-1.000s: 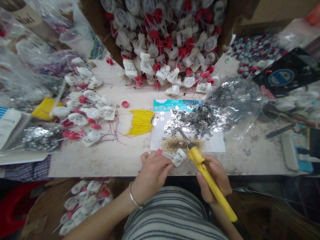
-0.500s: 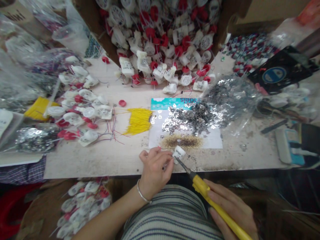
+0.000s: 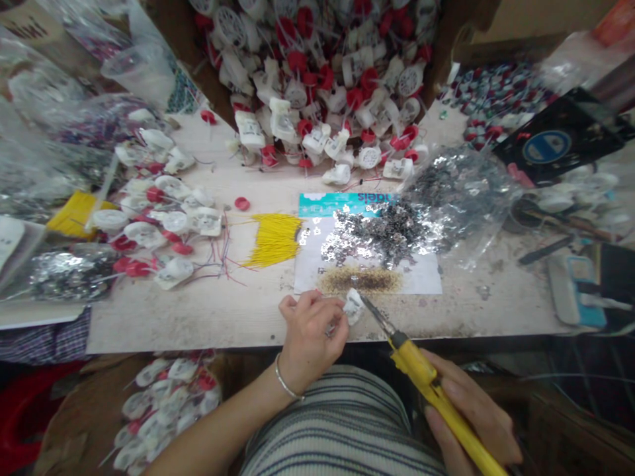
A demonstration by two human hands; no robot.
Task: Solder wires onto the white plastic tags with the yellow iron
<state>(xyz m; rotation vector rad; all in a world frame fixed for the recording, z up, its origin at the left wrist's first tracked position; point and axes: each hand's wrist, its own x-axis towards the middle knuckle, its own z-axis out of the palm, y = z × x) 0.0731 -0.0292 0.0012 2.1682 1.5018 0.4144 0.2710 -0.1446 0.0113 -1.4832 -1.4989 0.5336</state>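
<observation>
My left hand (image 3: 313, 330) is closed on a small white plastic part (image 3: 353, 307) at the table's front edge, with the fingertips on its left side. In my right hand (image 3: 471, 403) is a yellow-handled soldering iron (image 3: 421, 370), its dark metal tip pointing up and left beside the white part. A narrow gap seems to lie between tip and part. Just beyond lies a white and teal sheet (image 3: 421, 281) with a brown scorched patch. On that sheet is a heap of small shiny metal pieces (image 3: 391, 231). A bundle of yellow wires (image 3: 275, 239) lies at its left.
A box (image 3: 446, 39) of white parts with red caps stands at the back. More white parts with wires (image 3: 173, 218) are piled at the left. A clear bag of metal pieces (image 3: 461, 198), a black device (image 3: 560, 139) and a white-blue box (image 3: 578, 291) occupy the right.
My right hand has drawn the soldering iron back to the right, its tip moving off the white part's lower edge. The white part has turned slightly in my left hand.
</observation>
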